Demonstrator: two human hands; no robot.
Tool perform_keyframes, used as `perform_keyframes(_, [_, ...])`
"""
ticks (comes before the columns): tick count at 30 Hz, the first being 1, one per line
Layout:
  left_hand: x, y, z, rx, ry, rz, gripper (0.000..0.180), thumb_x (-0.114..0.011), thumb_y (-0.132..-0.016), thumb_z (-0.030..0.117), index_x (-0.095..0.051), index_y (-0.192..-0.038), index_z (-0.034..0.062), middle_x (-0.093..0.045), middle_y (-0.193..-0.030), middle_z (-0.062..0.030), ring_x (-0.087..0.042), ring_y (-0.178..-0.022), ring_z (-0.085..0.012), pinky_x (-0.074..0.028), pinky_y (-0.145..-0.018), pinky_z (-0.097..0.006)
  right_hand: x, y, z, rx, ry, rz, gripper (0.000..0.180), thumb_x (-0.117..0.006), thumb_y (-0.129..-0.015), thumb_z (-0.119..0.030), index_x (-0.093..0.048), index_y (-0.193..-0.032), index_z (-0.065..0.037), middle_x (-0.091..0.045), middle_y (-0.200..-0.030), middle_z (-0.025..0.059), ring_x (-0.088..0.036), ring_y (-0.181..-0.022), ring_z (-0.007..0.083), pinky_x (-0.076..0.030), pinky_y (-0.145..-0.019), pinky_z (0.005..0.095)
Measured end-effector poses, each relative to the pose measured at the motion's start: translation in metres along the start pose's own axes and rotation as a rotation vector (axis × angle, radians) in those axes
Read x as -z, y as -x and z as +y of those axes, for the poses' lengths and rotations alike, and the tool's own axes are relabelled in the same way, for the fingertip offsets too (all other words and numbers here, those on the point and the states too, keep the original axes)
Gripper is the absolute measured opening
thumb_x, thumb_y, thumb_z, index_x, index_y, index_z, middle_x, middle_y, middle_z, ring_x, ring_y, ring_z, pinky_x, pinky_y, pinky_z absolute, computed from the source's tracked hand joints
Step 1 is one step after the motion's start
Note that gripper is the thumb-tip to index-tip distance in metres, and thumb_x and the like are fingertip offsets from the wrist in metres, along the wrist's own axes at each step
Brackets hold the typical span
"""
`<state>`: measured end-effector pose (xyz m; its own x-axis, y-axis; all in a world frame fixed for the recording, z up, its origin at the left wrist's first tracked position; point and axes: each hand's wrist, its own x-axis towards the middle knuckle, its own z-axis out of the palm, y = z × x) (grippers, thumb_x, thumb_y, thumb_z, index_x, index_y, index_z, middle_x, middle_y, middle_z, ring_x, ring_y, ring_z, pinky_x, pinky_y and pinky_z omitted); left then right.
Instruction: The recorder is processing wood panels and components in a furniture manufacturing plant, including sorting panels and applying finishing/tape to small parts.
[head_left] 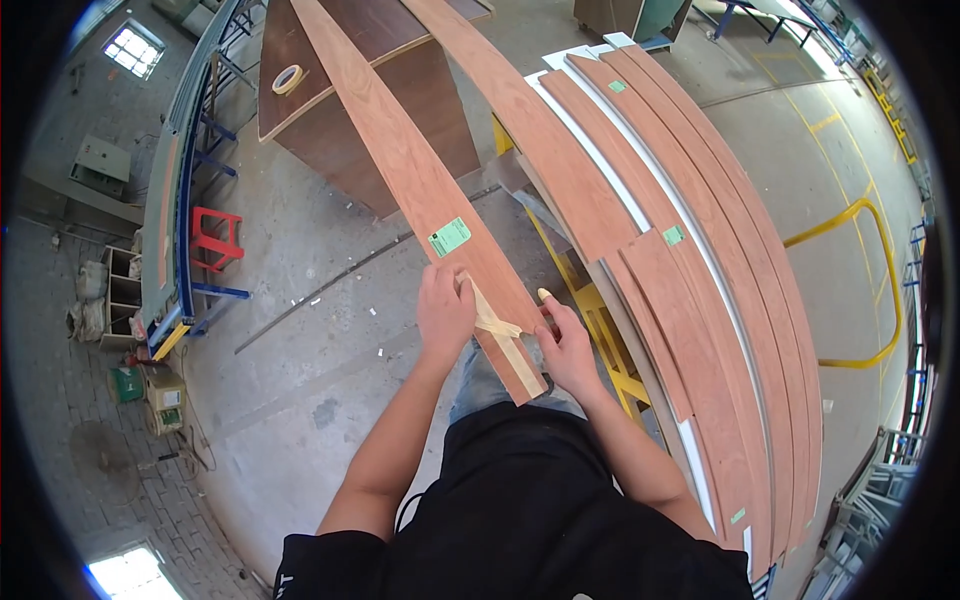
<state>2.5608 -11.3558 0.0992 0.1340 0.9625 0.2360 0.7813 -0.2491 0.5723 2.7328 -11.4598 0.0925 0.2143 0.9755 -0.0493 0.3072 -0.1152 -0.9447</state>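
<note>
A long reddish-brown wooden plank (400,160) runs from the top of the view down to my waist, with a green label (449,237) stuck near its lower end. A strip of tan masking tape (497,326) crosses that lower end. My left hand (443,312) lies on the plank's left edge, fingers pressing on the tape. My right hand (565,340) is at the plank's right edge, pinching the other end of the tape.
A stack of similar long planks (680,290) lies to my right on a yellow frame (608,350). A dark wooden cabinet (340,110) with a tape roll (288,79) on top stands ahead. A red stool (215,238) and a blue rack (185,200) are at left.
</note>
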Motion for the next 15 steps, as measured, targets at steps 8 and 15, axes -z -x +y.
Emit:
perform_keyframes(8, [-0.002,-0.005,0.006,-0.001,-0.099,-0.039,0.019,-0.057,-0.085,0.010,-0.055,-0.104,0.0061,-0.053,-0.103,-0.0125,-0.056,-0.096,-0.0322,-0.047,-0.081,-0.042,-0.004,0.002,0.004,-0.028,-0.052,0.023,0.044,-0.058,-0.088,-0.003,-0.048,-0.130,0.003,-0.057,-0.109,0.0132,-0.056,-0.076,0.0193,-0.048,-0.071,0.0297])
perform_keyframes(15, [0.000,-0.006,0.000,0.025,-0.136,-0.106,0.027,-0.056,-0.086,0.010,-0.052,-0.112,0.0054,-0.052,-0.104,-0.0132,-0.056,-0.097,-0.0323,-0.047,-0.082,-0.043,-0.009,0.004,0.008,-0.019,-0.081,0.057,0.046,-0.058,-0.088,-0.002,-0.047,-0.133,0.002,-0.057,-0.106,0.0080,-0.051,-0.073,0.0136,-0.046,-0.068,0.0265])
